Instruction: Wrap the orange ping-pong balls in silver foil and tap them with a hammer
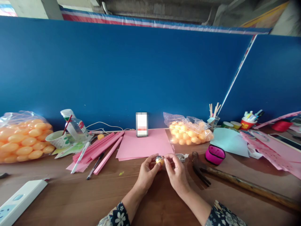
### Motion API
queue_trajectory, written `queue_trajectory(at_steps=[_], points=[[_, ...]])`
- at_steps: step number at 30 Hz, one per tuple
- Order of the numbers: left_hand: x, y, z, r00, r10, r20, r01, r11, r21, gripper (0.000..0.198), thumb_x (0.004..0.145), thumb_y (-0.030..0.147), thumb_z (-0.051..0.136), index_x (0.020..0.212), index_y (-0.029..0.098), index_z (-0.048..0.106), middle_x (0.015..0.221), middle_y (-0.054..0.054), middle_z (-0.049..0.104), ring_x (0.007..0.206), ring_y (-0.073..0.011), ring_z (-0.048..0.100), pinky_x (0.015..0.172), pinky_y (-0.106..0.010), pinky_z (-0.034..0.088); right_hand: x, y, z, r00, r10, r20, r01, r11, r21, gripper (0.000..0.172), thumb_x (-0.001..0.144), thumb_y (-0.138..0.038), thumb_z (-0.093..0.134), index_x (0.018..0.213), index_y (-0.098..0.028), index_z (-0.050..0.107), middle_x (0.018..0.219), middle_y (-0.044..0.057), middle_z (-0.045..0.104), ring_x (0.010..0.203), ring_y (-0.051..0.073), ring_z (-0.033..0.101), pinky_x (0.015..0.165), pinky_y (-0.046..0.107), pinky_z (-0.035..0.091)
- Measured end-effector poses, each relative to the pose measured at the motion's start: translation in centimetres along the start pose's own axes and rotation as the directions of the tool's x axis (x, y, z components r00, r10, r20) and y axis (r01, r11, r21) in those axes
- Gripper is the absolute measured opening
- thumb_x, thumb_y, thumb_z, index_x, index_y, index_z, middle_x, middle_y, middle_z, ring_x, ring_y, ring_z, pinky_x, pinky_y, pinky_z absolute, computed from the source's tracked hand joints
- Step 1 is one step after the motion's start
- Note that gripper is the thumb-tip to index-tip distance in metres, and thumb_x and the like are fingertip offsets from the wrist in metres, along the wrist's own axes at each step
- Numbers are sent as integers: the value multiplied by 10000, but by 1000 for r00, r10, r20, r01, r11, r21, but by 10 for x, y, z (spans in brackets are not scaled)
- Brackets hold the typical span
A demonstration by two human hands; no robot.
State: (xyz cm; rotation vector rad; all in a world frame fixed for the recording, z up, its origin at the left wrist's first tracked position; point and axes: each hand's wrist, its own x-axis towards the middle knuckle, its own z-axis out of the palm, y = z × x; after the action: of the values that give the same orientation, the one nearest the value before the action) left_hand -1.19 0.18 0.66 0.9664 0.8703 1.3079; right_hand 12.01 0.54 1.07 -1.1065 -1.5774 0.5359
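My left hand [148, 172] is closed round a small ball [159, 160], holding it between thumb and fingers just above the table. Its upper part is shiny silver, its lower part yellow-orange. Close against the ball's right side, my right hand [175, 171] has thumb and forefinger pinched together. What lies between those fingertips is too small to make out. Just behind the right hand, a shiny silver item [181, 157] with a white end lies partly hidden. Pink paper sheets [145, 146] lie flat beyond both hands.
A phone [142, 124] stands upright behind the sheets. Bags of orange balls [190, 133] sit at back right and far left. A hammer [235, 178] and magenta pouch [215, 154] lie right. Pink strips [98, 147], pens, a paper cup [57, 139] and power strip [21, 202] are left.
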Motion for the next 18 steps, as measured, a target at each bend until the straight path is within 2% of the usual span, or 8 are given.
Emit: queue_trajectory(at_steps=[18], points=[[0, 0, 0, 1000, 7, -12, -7, 1000, -4, 436, 707, 307, 646, 1096, 149, 527, 998, -100, 645, 955, -238, 600, 830, -374, 486, 0, 1, 0, 1000, -15, 13, 15, 1000, 3, 122, 852, -261, 469, 896, -181, 550, 852, 62, 623, 739, 174, 593, 690, 283, 493]])
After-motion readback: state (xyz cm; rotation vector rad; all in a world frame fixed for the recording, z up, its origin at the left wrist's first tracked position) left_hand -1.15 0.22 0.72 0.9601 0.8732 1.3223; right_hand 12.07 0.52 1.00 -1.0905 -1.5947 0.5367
